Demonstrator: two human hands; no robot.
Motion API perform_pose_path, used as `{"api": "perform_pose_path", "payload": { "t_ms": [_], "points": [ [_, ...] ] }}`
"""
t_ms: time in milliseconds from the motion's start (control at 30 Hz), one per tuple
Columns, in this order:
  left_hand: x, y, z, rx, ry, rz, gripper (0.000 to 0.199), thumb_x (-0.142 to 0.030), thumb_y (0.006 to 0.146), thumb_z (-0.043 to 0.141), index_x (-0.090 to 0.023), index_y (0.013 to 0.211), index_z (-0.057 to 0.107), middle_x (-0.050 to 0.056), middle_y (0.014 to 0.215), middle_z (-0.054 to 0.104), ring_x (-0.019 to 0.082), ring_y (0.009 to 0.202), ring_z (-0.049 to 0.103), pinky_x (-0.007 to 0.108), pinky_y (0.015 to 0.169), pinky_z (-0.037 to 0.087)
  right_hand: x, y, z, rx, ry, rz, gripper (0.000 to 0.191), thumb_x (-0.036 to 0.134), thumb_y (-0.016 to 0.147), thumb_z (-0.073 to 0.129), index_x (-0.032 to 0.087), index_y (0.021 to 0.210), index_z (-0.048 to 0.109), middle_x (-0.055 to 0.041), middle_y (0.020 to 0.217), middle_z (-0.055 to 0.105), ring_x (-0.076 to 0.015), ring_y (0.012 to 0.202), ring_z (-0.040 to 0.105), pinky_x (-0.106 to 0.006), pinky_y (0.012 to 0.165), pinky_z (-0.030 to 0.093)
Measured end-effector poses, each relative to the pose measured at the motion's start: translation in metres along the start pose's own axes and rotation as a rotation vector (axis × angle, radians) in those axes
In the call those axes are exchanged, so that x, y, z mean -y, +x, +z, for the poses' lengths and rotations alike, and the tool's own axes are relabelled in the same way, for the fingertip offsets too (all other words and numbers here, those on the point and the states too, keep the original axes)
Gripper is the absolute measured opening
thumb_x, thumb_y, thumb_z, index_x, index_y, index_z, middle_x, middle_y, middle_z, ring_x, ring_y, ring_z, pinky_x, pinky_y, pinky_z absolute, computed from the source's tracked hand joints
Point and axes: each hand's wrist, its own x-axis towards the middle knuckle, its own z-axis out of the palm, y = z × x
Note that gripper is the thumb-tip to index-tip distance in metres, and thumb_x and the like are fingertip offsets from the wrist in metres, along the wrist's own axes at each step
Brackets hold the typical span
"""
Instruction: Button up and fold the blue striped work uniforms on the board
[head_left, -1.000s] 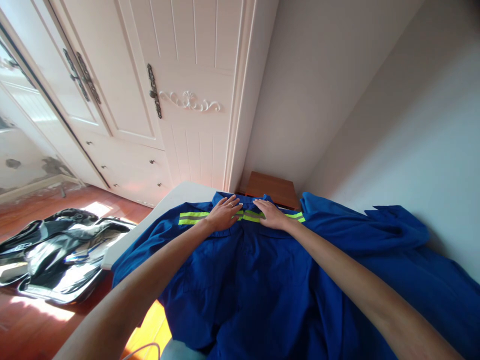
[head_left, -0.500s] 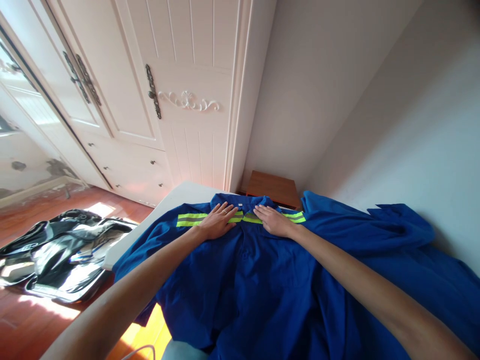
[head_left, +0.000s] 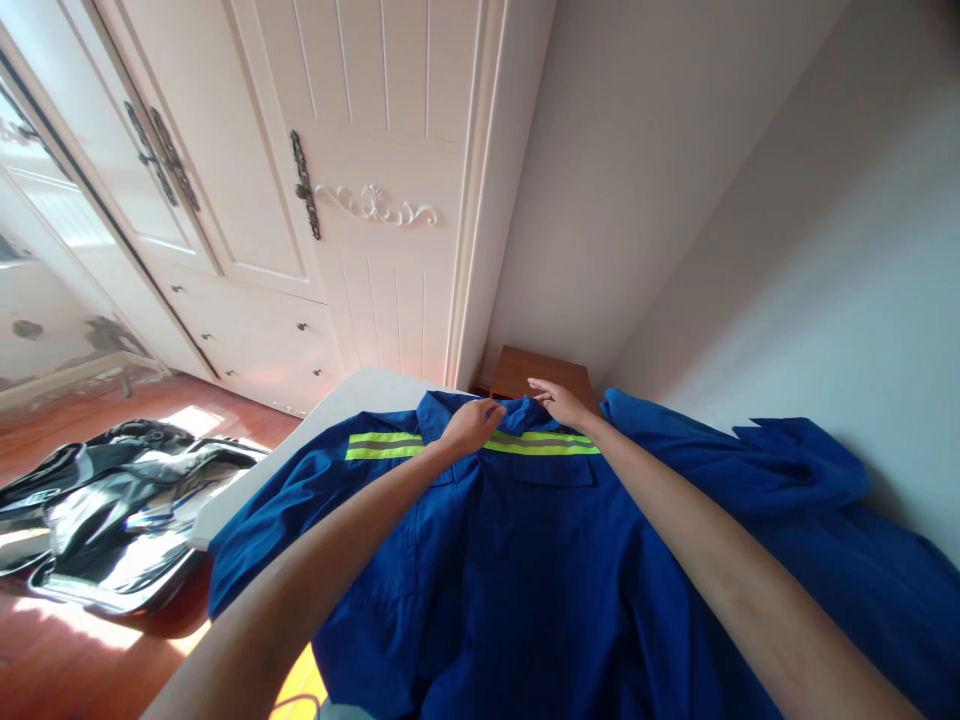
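Note:
A blue work jacket (head_left: 525,560) with a yellow-green and grey reflective stripe across the chest lies spread over a white tabletop (head_left: 330,410), its collar at the far end. At the collar, my left hand (head_left: 472,425) has its fingers bent together around the collar's front edge. My right hand (head_left: 562,405) is over the other side of the collar, fingers stretched out and apart from the thumb. Its fingertips reach just past the collar's edge. Below the stripe a chest pocket flap shows on the right half.
More blue cloth (head_left: 750,530) is heaped to the right, by the wall. Behind the table stands a brown wooden cabinet (head_left: 525,368). A white wardrobe (head_left: 382,280) rises at the back left. An open suitcase (head_left: 112,520) lies on the wooden floor (head_left: 56,660).
Both hands have left the flat of the chest stripe and moved up to the collar. My left hand shifted right and closed there; my right hand rose. The jacket front now lies smoother.

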Motion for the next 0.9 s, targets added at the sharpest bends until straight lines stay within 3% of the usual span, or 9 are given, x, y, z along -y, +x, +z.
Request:
{"api": "perform_pose_path", "payload": {
  "t_ms": [100,200,333,500,700,767,900],
  "points": [
    [-0.012,0.019,0.017,0.038,-0.009,-0.094,0.04,-0.045,0.086,0.063,-0.013,0.11,0.069,0.014,0.11,0.07,0.028,0.101,0.065,0.032,0.084,0.049,0.009,0.01,0.002,0.136,0.04,-0.028,0.053,0.004,0.064,0.052,0.018,0.11,0.073,-0.0076,0.109,0.075,-0.0214,0.099,0.07,-0.037,0.095,0.052],
    [-0.009,0.027,0.027,0.061,0.002,-0.154,0.034,-0.029,0.072,0.077,-0.013,0.102,0.073,0.016,0.105,0.072,0.032,0.102,0.065,0.033,0.084,0.049,0.017,0.01,0.0,0.208,0.082,-0.032,0.035,0.006,0.063,0.056,0.016,0.09,0.076,-0.0045,0.089,0.077,-0.0194,0.081,0.07,-0.033,0.084,0.056],
    [0.005,0.025,0.023,0.056,-0.053,-0.205,0.013,-0.018,0.076,0.068,-0.015,0.086,0.076,0.01,0.089,0.074,0.026,0.087,0.068,0.03,0.077,0.049,0.019,-0.003,-0.011,0.159,0.15,-0.016,0.023,0.015,0.07,0.061,0.015,0.089,0.074,-0.0045,0.087,0.076,-0.0172,0.079,0.068,-0.031,0.08,0.055],
    [0.018,0.018,0.011,-0.076,-0.153,-0.214,0.019,-0.019,0.086,0.055,-0.015,0.085,0.074,0.006,0.085,0.073,0.021,0.084,0.066,0.026,0.077,0.048,0.023,-0.014,-0.019,0.056,0.221,0.009,0.026,0.027,0.076,0.065,0.015,0.099,0.071,-0.0061,0.096,0.074,-0.0168,0.084,0.067,-0.031,0.083,0.053],
    [0.02,0.012,0.012,-0.162,-0.223,-0.26,0.018,-0.019,0.084,0.053,-0.015,0.077,0.069,0.005,0.077,0.068,0.019,0.077,0.062,0.026,0.069,0.044,0.031,-0.002,-0.004,-0.056,0.233,0.054,0.018,0.028,0.078,0.065,0.016,0.09,0.07,-0.0065,0.093,0.073,-0.0178,0.085,0.065,-0.03,0.083,0.05],
    [0.021,0.014,0.013,-0.157,-0.235,-0.28,0.022,-0.026,0.086,0.054,-0.016,0.071,0.066,0.004,0.07,0.065,0.019,0.072,0.06,0.026,0.065,0.041,0.03,0.003,0.003,-0.094,0.236,0.084,0.017,0.029,0.08,0.063,0.016,0.088,0.068,-0.0064,0.092,0.072,-0.0176,0.085,0.064,-0.029,0.082,0.049],
    [0.022,0.025,0.014,-0.073,-0.264,-0.307,0.046,-0.051,0.087,0.053,-0.019,0.054,0.057,0.001,0.049,0.049,0.018,0.055,0.052,0.027,0.054,0.034,0.02,0.006,0.01,-0.153,0.247,0.197,0.021,0.036,0.083,0.059,0.016,0.082,0.065,-0.0063,0.084,0.071,-0.0181,0.081,0.064,-0.028,0.078,0.049]
  ]
}}
